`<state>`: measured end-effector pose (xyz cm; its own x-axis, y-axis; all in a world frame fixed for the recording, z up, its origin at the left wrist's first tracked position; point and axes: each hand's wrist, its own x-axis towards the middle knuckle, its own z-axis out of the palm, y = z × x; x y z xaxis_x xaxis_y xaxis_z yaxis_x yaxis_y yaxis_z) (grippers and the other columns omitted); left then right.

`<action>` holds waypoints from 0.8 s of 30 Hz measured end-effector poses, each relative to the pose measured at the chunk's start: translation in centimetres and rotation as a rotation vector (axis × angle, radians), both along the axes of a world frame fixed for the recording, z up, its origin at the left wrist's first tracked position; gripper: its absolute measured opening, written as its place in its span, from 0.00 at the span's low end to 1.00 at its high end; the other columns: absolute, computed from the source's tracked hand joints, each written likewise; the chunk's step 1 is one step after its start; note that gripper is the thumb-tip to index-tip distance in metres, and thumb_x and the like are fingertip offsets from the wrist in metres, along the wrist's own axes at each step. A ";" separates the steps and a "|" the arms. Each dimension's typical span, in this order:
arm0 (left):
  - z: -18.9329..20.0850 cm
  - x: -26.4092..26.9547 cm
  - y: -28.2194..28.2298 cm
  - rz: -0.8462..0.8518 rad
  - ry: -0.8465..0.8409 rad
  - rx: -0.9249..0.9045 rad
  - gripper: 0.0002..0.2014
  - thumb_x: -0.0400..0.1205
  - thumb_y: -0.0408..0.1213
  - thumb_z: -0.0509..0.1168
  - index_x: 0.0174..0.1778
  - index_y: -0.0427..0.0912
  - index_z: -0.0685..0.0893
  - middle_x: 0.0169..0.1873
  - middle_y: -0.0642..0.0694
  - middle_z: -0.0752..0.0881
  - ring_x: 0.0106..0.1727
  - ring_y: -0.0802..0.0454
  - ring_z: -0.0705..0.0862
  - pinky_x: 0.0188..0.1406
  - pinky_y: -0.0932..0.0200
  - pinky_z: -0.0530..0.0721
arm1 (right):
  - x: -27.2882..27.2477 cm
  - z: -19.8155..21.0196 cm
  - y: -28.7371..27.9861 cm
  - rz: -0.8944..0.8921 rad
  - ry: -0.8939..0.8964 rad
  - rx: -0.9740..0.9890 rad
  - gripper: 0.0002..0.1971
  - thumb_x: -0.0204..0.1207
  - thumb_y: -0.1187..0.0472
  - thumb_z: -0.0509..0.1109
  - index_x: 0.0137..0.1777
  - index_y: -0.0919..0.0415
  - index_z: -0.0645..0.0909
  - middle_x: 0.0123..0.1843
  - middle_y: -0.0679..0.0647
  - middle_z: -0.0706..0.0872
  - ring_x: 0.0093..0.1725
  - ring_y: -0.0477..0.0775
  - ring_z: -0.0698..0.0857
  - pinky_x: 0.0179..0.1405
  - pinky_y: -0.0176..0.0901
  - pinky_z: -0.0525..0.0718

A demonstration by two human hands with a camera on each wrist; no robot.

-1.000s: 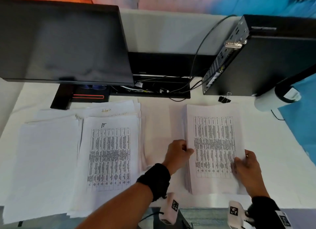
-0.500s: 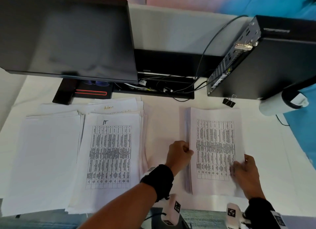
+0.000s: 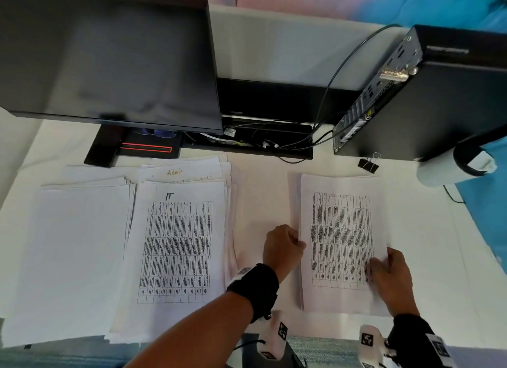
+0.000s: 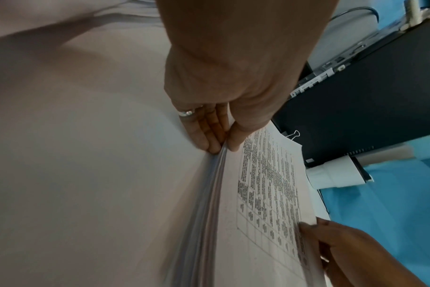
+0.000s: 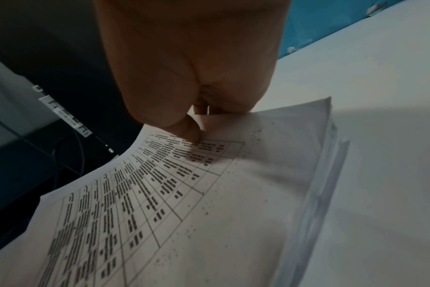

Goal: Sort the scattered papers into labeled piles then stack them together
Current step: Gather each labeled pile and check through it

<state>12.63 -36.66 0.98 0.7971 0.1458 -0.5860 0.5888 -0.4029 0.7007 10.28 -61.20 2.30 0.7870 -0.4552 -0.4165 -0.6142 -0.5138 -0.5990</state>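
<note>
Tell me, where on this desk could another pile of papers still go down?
Bare patches: between the IT pile and the held stack, partly taken by the left hand; and right of that stack, toward the desk edge. The left side is crowded with overlapping piles, the back with monitor and cables.

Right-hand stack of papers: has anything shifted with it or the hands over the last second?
Little has changed. The left hand keeps its grip on the left edge of the right stack, and the right hand still holds the near right corner; both sit as before, the stack perhaps a touch squarer. The IT pile, Admin pile, blank-topped pile and binder clip stayed put.
</note>
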 end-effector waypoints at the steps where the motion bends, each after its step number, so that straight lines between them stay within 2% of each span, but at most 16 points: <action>1: 0.1 -0.1 0.0 -0.007 -0.006 0.012 0.05 0.77 0.38 0.76 0.44 0.47 0.86 0.41 0.49 0.92 0.45 0.47 0.92 0.50 0.53 0.90 | 0.2 0.3 0.2 0.027 -0.019 -0.019 0.06 0.79 0.73 0.69 0.53 0.65 0.81 0.35 0.58 0.88 0.32 0.53 0.86 0.34 0.44 0.79; 2: 0.2 -0.2 -0.1 -0.028 -0.022 0.041 0.05 0.77 0.38 0.74 0.44 0.46 0.85 0.42 0.48 0.91 0.46 0.46 0.91 0.49 0.52 0.90 | 0.4 0.6 0.4 0.045 -0.052 -0.030 0.04 0.77 0.75 0.69 0.49 0.69 0.83 0.34 0.61 0.88 0.30 0.54 0.85 0.33 0.42 0.79; 4: 0.5 -0.6 -0.6 -0.112 -0.070 0.119 0.05 0.79 0.37 0.70 0.48 0.43 0.83 0.47 0.44 0.89 0.50 0.42 0.89 0.50 0.50 0.88 | 0.9 0.8 0.7 0.028 -0.108 -0.047 0.06 0.78 0.73 0.70 0.51 0.74 0.85 0.35 0.63 0.88 0.30 0.56 0.84 0.39 0.45 0.80; 5: 0.6 -0.8 -1.0 -0.164 -0.087 0.153 0.08 0.80 0.38 0.68 0.53 0.41 0.82 0.51 0.42 0.87 0.52 0.40 0.88 0.53 0.49 0.87 | 0.9 0.8 0.7 0.037 -0.121 -0.051 0.05 0.78 0.70 0.69 0.47 0.73 0.85 0.32 0.61 0.87 0.28 0.51 0.83 0.37 0.44 0.79; 6: 0.9 -1.0 -1.4 -0.214 -0.089 0.176 0.11 0.82 0.39 0.66 0.59 0.39 0.81 0.56 0.40 0.84 0.55 0.39 0.86 0.57 0.48 0.87 | 1.0 1.0 0.9 0.049 -0.125 -0.052 0.08 0.79 0.68 0.69 0.39 0.71 0.83 0.25 0.57 0.85 0.23 0.46 0.81 0.31 0.42 0.78; 7: 1.1 -1.1 -1.9 -0.248 -0.086 0.183 0.15 0.84 0.40 0.66 0.64 0.37 0.79 0.60 0.38 0.81 0.58 0.38 0.85 0.61 0.46 0.87 | 1.0 0.9 0.9 0.063 -0.116 -0.056 0.13 0.80 0.69 0.69 0.32 0.70 0.80 0.20 0.55 0.81 0.20 0.45 0.79 0.25 0.38 0.77; 8: 1.3 -1.2 -2.3 -0.267 -0.073 0.182 0.18 0.85 0.41 0.66 0.68 0.36 0.77 0.63 0.38 0.79 0.61 0.38 0.84 0.64 0.46 0.86 | 1.0 1.2 1.1 0.068 -0.103 -0.058 0.16 0.81 0.70 0.69 0.29 0.69 0.78 0.19 0.56 0.81 0.19 0.45 0.78 0.21 0.32 0.73; 10: 1.6 -1.1 -2.8 -0.272 -0.048 0.178 0.22 0.86 0.43 0.67 0.71 0.34 0.74 0.65 0.37 0.76 0.63 0.38 0.82 0.67 0.48 0.85 | 1.0 1.3 1.2 0.077 -0.104 -0.044 0.18 0.81 0.71 0.69 0.28 0.69 0.78 0.19 0.55 0.82 0.18 0.44 0.78 0.19 0.29 0.72; 13: 1.9 -0.8 -3.0 -0.260 -0.004 0.161 0.24 0.85 0.45 0.68 0.71 0.32 0.74 0.66 0.37 0.74 0.65 0.37 0.81 0.69 0.46 0.84 | 1.0 1.4 1.1 0.095 -0.110 -0.036 0.20 0.82 0.71 0.69 0.26 0.66 0.77 0.17 0.53 0.81 0.18 0.46 0.78 0.25 0.38 0.76; 16: 2.2 -0.7 -3.0 -0.268 0.023 0.143 0.26 0.86 0.47 0.69 0.71 0.31 0.74 0.66 0.37 0.74 0.66 0.36 0.80 0.71 0.45 0.83 | 1.1 1.8 1.1 0.108 -0.096 -0.054 0.19 0.82 0.73 0.70 0.29 0.63 0.74 0.17 0.44 0.80 0.19 0.45 0.77 0.22 0.31 0.72; 18: 2.1 -0.7 -2.9 -0.265 0.030 0.140 0.27 0.85 0.48 0.69 0.72 0.32 0.73 0.67 0.37 0.73 0.68 0.36 0.79 0.71 0.45 0.83 | 1.1 1.8 1.1 0.115 -0.117 -0.041 0.18 0.82 0.74 0.70 0.30 0.63 0.73 0.18 0.45 0.80 0.18 0.44 0.76 0.20 0.28 0.71; 19: 2.0 -0.8 -2.9 -0.262 0.029 0.136 0.27 0.85 0.48 0.70 0.72 0.32 0.73 0.67 0.37 0.73 0.68 0.36 0.78 0.72 0.45 0.83 | 1.1 1.5 0.9 0.118 -0.119 -0.050 0.18 0.82 0.73 0.70 0.31 0.63 0.73 0.19 0.46 0.81 0.18 0.45 0.77 0.21 0.29 0.72; 21: 1.9 -0.8 -3.0 -0.265 0.038 0.123 0.28 0.85 0.49 0.70 0.72 0.32 0.73 0.67 0.37 0.72 0.68 0.35 0.78 0.72 0.44 0.82 | 1.1 1.2 0.7 0.130 -0.089 -0.086 0.17 0.83 0.70 0.71 0.33 0.61 0.75 0.20 0.48 0.83 0.21 0.46 0.80 0.27 0.41 0.76; 22: 2.0 -0.8 -2.9 -0.267 0.051 0.112 0.28 0.85 0.49 0.70 0.72 0.32 0.73 0.67 0.38 0.72 0.69 0.35 0.78 0.72 0.44 0.82 | 1.1 1.2 0.6 0.131 -0.066 -0.097 0.15 0.83 0.69 0.71 0.34 0.62 0.78 0.21 0.49 0.83 0.22 0.46 0.81 0.29 0.43 0.75; 23: 2.1 -0.8 -2.7 -0.272 0.063 0.098 0.29 0.84 0.51 0.70 0.72 0.33 0.73 0.68 0.38 0.72 0.69 0.35 0.78 0.72 0.44 0.82 | 1.2 1.2 0.4 0.123 -0.042 -0.102 0.10 0.83 0.67 0.72 0.39 0.65 0.81 0.22 0.50 0.85 0.23 0.46 0.82 0.32 0.43 0.76; 24: 2.3 -0.8 -2.2 -0.287 0.080 0.081 0.30 0.84 0.52 0.70 0.73 0.34 0.73 0.68 0.38 0.72 0.69 0.35 0.78 0.72 0.44 0.82 | 1.2 1.3 0.4 0.121 -0.025 -0.103 0.06 0.83 0.64 0.74 0.48 0.69 0.85 0.27 0.52 0.88 0.28 0.47 0.86 0.38 0.45 0.80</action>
